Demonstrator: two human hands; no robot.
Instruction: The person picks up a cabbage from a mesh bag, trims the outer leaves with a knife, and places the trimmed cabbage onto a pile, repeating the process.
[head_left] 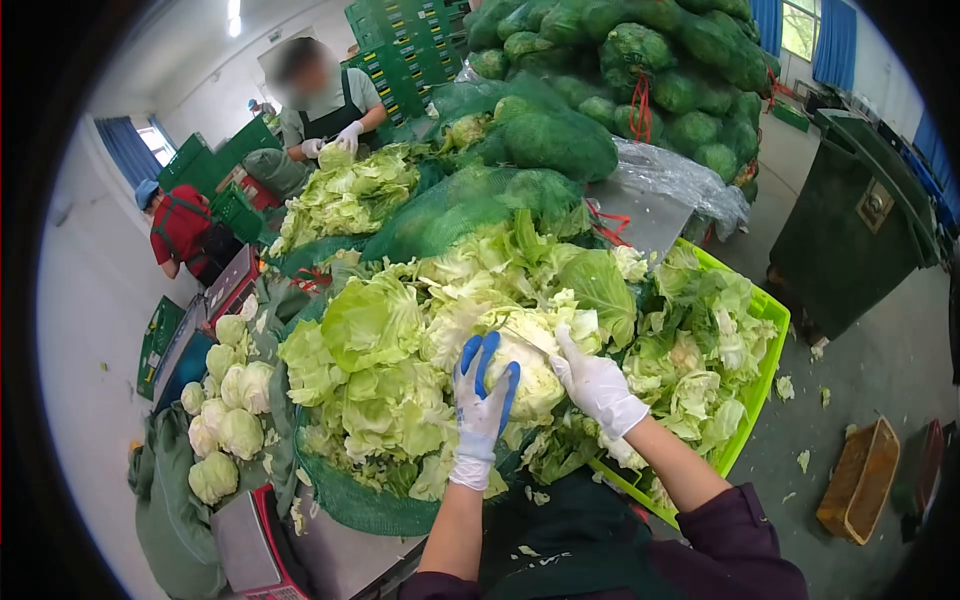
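Observation:
A pale, trimmed cabbage (527, 372) sits before me on a heap of loose leaves. My left hand (482, 400), in a white glove with blue fingers, grips its left side with the fingers curved over it. My right hand (603, 388), in a white glove, is closed at the cabbage's right side. A thin knife blade (532, 343) runs from it across the top of the cabbage; the handle is hidden in the hand. Loose green leaves (375, 330) surround the cabbage, lying over a green mesh sack (375, 508).
At right stands a lime-green crate (765, 345) full of leaves. Several trimmed cabbages (240, 390) lie at left. Stacked sacks of cabbages (640, 60) rise behind. A dark bin (850, 225) and a brown basket (860, 480) are on the floor. A co-worker (330, 105) handles leaves opposite.

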